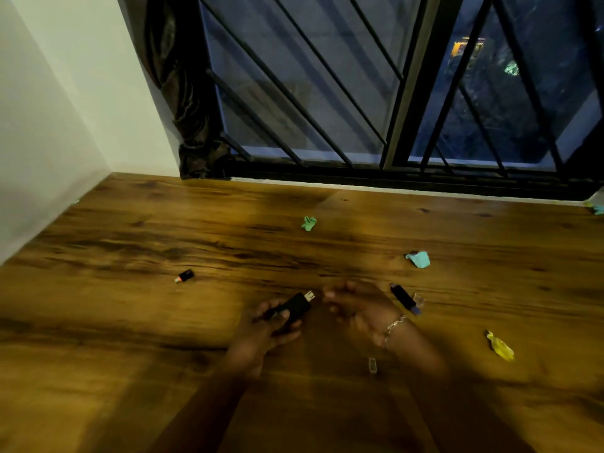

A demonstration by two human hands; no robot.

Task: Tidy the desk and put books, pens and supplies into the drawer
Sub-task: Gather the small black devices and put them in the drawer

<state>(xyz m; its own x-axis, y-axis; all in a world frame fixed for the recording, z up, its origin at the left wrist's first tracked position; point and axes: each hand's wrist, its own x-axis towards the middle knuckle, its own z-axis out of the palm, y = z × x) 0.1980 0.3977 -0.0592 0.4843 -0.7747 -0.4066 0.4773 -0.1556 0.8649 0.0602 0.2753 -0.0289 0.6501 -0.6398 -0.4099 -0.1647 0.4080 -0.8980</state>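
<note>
1. small black cap (184,275) sits alone far left on the surface (98,322); easy to miss, and it might roll if the surface gets bumped
2. left grip (264,325) is clenched round the black marker (295,305), pale tip pointing up-right toward the other hand; the tip looks bare, so I reckon it could smudge the wood or fingers; forearm comes in low from bottom centre
3. right grip (356,308) is blurred; fingers loosely curled, nothing in it as far as I can tell; palm faces the marker
4. clear cap (372,365) lies near the right wrist; a forearm could sweep it off
5. second black pen (403,297) lies just right of that hand; no drawer in view
</note>
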